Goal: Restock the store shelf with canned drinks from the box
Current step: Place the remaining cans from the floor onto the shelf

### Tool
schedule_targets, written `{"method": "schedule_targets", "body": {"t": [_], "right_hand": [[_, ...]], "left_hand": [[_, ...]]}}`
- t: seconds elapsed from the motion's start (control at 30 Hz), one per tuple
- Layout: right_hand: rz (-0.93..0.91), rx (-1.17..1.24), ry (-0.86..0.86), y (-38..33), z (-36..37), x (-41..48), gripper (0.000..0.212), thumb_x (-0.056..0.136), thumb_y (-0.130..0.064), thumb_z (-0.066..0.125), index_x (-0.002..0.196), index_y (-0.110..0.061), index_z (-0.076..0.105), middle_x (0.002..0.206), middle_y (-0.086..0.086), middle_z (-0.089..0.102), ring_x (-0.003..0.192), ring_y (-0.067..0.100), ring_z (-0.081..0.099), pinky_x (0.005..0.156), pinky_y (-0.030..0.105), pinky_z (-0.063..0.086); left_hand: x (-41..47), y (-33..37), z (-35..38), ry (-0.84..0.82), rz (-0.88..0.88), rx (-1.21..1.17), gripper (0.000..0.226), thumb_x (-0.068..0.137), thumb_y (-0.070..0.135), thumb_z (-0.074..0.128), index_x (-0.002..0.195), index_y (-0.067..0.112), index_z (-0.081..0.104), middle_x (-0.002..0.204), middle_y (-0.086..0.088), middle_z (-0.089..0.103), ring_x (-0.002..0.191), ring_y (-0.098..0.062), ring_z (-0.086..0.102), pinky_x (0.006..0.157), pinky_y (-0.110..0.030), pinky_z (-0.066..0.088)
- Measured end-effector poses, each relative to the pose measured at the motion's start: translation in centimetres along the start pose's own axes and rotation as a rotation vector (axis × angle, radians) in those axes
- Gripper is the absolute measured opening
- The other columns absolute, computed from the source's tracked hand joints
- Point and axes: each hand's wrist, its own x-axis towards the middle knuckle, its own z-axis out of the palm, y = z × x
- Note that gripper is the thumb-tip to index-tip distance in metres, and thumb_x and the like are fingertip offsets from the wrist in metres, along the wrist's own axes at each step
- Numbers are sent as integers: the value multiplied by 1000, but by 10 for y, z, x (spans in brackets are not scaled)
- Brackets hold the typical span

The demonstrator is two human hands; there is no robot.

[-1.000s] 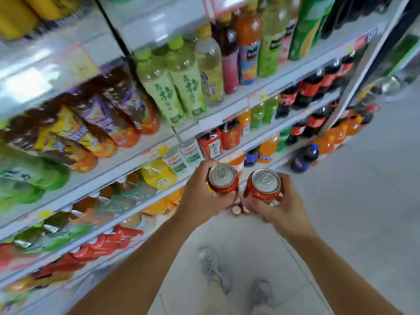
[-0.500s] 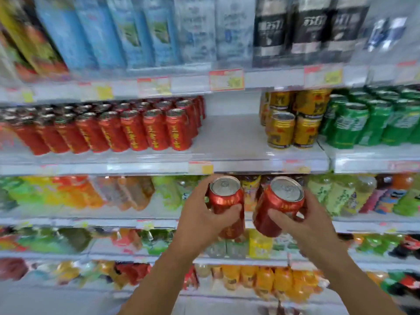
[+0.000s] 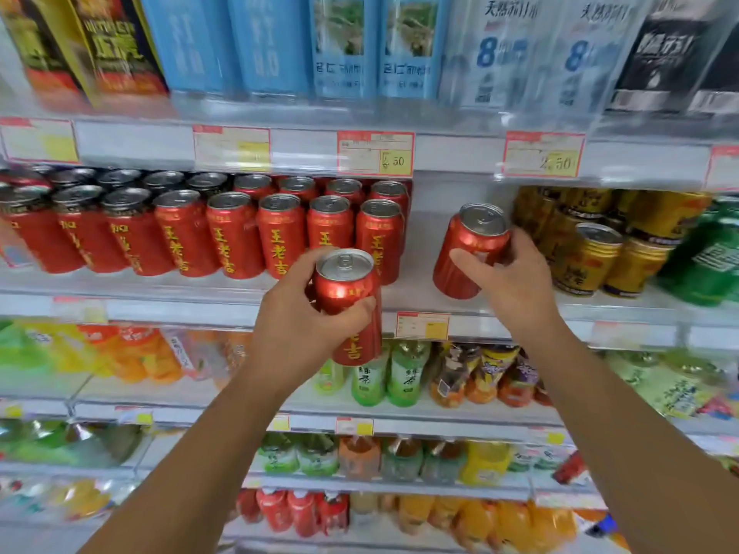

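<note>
Two hands, held apart, each grip one red can at a store shelf. The left hand (image 3: pixel 296 329) wraps fingers and thumb round a red can (image 3: pixel 348 289) held nearly upright in front of the shelf's front edge, silver lid up and tipped slightly toward the camera. The right hand (image 3: pixel 516 281) clasps a second red can (image 3: pixel 468 249) whose long axis leans, lid up and right, base down and left, over the bare stretch of shelf (image 3: pixel 416 281); whether its base touches is unclear. Rows of matching red cans (image 3: pixel 236 237) stand left of that gap, gold cans (image 3: pixel 592 253) and green cans (image 3: pixel 708 261) to its right. Bottled drinks (image 3: pixel 400 377) fill the shelves below.
</note>
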Motion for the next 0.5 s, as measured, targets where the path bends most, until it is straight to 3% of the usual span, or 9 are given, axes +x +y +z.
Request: {"method": "schedule_targets", "body": {"t": [0.2,0.33,0.4,0.5], "right_hand": [[29,-92,-26,30,18,45,50,71,-43,80,114,-25,63,103,-10,66,98,9,62,88,27,46],[12,-82,-106,40,20,64,60,69,-51,79,121,-27,59,113,-8,64,101,8,60,89,28,47],[24,-96,-214,41,16,71,72,69,-47,81,130,-25,49,118,-9,58,103,6,55,82,21,41],[36,-96,-387,47,4,80,87,70,-26,85,140,-26,34,122,-9,52,108,9,53,86,24,41]], "left_hand": [[18,-7,11,43,-14,-30,52,74,25,82,120,34,59,101,16,69,85,0,66,66,-10,49],[29,-5,27,87,-17,-42,51,74,22,82,120,30,60,103,16,69,93,1,66,75,-10,49],[33,-3,36,104,-18,-54,50,74,23,82,119,29,61,102,15,70,93,1,67,75,-10,48],[38,0,43,127,-26,-59,49,76,21,81,119,28,61,99,16,71,90,2,67,72,-8,48]]}}
